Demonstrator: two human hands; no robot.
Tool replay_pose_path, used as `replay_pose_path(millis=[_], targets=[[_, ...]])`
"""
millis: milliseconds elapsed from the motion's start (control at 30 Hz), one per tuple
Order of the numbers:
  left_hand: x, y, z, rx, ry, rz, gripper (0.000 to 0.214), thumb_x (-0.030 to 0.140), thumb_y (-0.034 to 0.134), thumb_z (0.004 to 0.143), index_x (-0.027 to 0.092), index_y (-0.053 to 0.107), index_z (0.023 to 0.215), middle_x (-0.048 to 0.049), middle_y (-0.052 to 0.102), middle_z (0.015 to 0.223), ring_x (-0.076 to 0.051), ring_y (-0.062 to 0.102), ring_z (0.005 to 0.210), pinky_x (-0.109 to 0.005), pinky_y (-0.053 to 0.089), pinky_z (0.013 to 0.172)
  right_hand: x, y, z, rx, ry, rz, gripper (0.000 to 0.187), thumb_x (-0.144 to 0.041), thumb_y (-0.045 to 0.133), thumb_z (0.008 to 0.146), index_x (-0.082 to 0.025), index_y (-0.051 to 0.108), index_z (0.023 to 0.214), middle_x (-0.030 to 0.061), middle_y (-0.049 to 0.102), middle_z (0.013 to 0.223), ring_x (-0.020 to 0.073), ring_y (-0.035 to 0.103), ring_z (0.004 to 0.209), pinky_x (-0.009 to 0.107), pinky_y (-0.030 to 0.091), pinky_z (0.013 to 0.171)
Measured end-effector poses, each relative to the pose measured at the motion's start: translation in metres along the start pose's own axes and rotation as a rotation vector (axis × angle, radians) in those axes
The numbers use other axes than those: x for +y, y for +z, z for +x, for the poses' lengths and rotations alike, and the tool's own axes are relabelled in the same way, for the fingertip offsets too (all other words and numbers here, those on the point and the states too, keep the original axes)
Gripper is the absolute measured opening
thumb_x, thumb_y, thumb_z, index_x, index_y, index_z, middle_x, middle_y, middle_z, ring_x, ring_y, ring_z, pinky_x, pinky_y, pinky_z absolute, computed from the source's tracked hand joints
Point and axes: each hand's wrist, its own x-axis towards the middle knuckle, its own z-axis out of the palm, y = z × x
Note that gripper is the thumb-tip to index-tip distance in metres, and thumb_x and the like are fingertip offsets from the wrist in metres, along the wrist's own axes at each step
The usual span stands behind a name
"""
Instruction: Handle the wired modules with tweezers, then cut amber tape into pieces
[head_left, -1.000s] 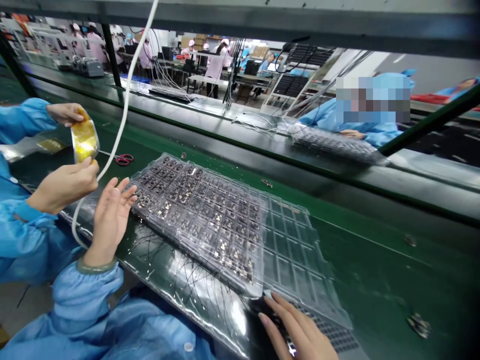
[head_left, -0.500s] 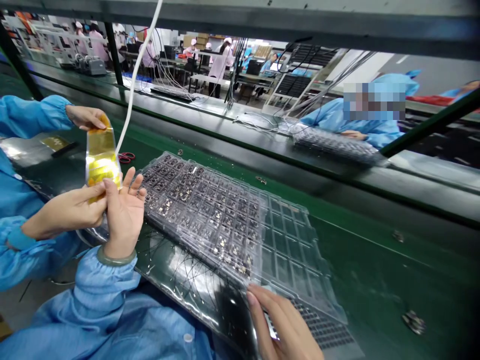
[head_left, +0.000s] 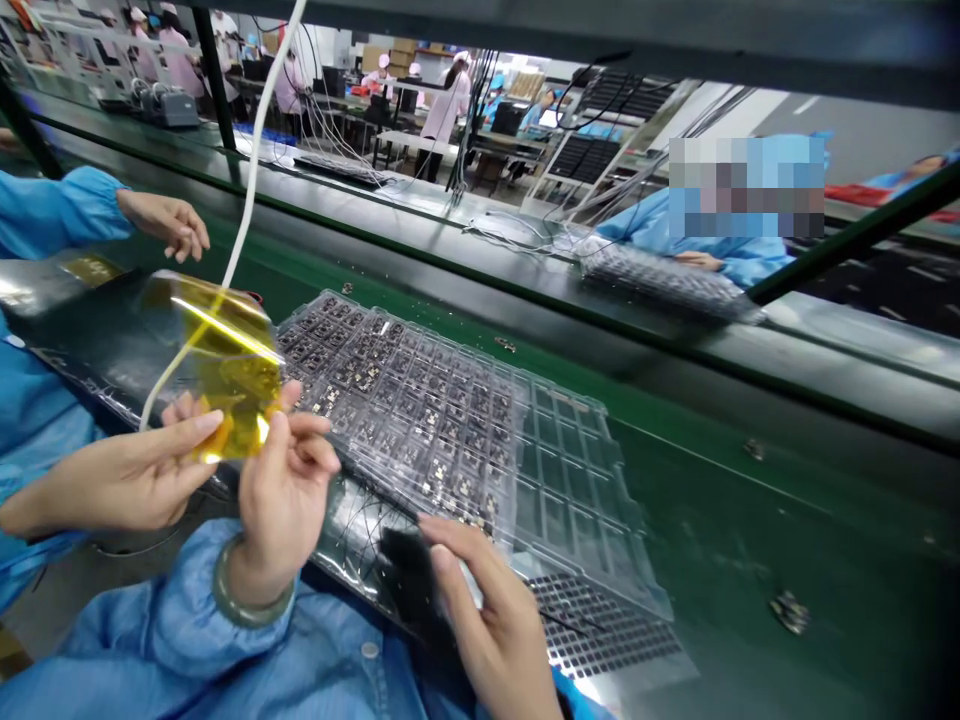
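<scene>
My left hand [head_left: 281, 500], with a green bangle at the wrist, pinches the near edge of a clear yellow film sheet [head_left: 225, 365]. A co-worker's hand [head_left: 127, 480] in a blue sleeve holds the same edge from the left. My right hand [head_left: 495, 630] is curled at the near edge of a clear blister tray [head_left: 420, 400] filled with small dark parts. Something small and pale shows between its fingers. An empty clear tray [head_left: 585, 490] juts out to the right from under the filled one.
The trays lie on a green conveyor belt [head_left: 750, 520]. A white cable [head_left: 251, 190] hangs down at the left. The co-worker's other hand [head_left: 169, 220] hovers further back. A perforated sheet [head_left: 607, 630] lies under the trays. Another blue-clad person [head_left: 652, 235] works opposite.
The yellow film has come down from upright between the co-worker's hands to lying flat, and my left hand has taken hold of it. My right hand slid left along the tray's near edge.
</scene>
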Motion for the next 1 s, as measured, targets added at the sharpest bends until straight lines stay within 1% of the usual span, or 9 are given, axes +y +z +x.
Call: replay_pose_path(millis=[33,133,200,300,367,467,700,900,1000], targets=[[-0.005,0.020,-0.015,-0.002,-0.008,-0.062,0.033,0.046,0.038,0.097,0.029,0.065,0.107,-0.0020,0.069,0.075,-0.015,0.063,0.048,-0.029,0.057,0.046,-0.002,0.004,0.005,-0.034,0.087,0.100,0.026,-0.038,0.053,0.097,-0.024,0.072,0.107,0.0099,0.076,0.105,0.0243,0.072,0.096,0.038,0.058,0.087],[-0.012,0.053,-0.045,-0.505,-0.281,-0.363,0.040,0.049,0.041,0.097,0.024,0.071,0.088,-0.0026,0.066,0.060,-0.014,0.060,0.039,-0.025,0.042,0.038,-0.006,0.014,0.019,-0.157,0.304,0.525,0.060,-0.063,0.033,0.096,-0.020,0.068,0.119,0.0139,0.074,0.111,0.0261,0.072,0.099,0.042,0.060,0.085],[-0.013,0.053,-0.053,-0.842,-0.408,-0.381,0.053,0.053,0.042,0.096,0.017,0.070,0.069,-0.0057,0.064,0.051,-0.015,0.061,0.039,-0.024,0.037,0.038,-0.006,0.017,0.027,-0.201,0.375,0.776,0.075,-0.074,0.026,0.092,-0.018,0.070,0.117,0.0152,0.076,0.103,0.0278,0.074,0.094,0.042,0.062,0.077],[-0.016,0.038,-0.051,-1.066,-0.486,-0.303,0.052,0.055,0.045,0.094,0.013,0.070,0.076,-0.0085,0.070,0.059,-0.014,0.064,0.043,-0.021,0.039,0.040,-0.006,0.011,0.035,-0.104,0.424,0.967,0.065,-0.074,0.040,0.087,-0.023,0.072,0.110,0.0117,0.078,0.099,0.0268,0.075,0.087,0.040,0.063,0.072],[-0.019,0.029,-0.047,-1.116,-0.521,-0.277,0.046,0.053,0.046,0.095,0.014,0.071,0.089,-0.0092,0.073,0.066,-0.014,0.066,0.045,-0.020,0.041,0.042,-0.005,0.003,0.039,0.052,0.419,0.987,0.046,-0.065,0.058,0.084,-0.028,0.072,0.108,0.0069,0.078,0.103,0.0247,0.075,0.088,0.039,0.063,0.075],[-0.022,0.019,-0.040,-1.138,-0.541,-0.239,0.047,0.048,0.044,0.097,0.013,0.073,0.083,-0.0089,0.071,0.060,-0.014,0.066,0.045,-0.020,0.041,0.043,-0.004,-0.010,0.043,0.278,0.403,0.935,0.035,-0.045,0.076,0.075,-0.031,0.071,0.107,0.0023,0.078,0.103,0.0221,0.075,0.090,0.035,0.063,0.077],[-0.022,0.003,-0.017,-1.049,-0.557,-0.197,0.049,0.045,0.045,0.097,0.016,0.074,0.070,-0.0096,0.072,0.062,-0.014,0.066,0.044,-0.019,0.041,0.041,0.016,-0.034,0.042,0.554,0.397,0.947,0.015,-0.027,0.076,0.076,-0.028,0.073,0.090,-0.0027,0.079,0.091,0.0150,0.075,0.082,0.022,0.061,0.063],[-0.025,-0.014,0.010,-1.027,-0.473,0.008,0.053,0.048,0.044,0.095,0.017,0.069,0.060,-0.0087,0.066,0.054,-0.014,0.060,0.040,-0.021,0.039,0.039,0.036,-0.065,0.034,0.627,0.431,0.863,0.020,-0.032,0.084,0.068,-0.024,0.073,0.083,-0.0043,0.077,0.078,0.0092,0.071,0.065,0.015,0.053,0.050],[-0.018,-0.020,0.024,-1.031,-0.330,0.256,0.054,0.052,0.040,0.094,0.019,0.065,0.060,-0.0023,0.057,0.044,-0.011,0.049,0.033,-0.022,0.037,0.038,0.044,-0.076,0.035,0.600,0.415,0.763,0.026,-0.035,0.087,0.063,-0.024,0.073,0.081,-0.0050,0.076,0.075,0.0075,0.069,0.062,0.014,0.054,0.053]])
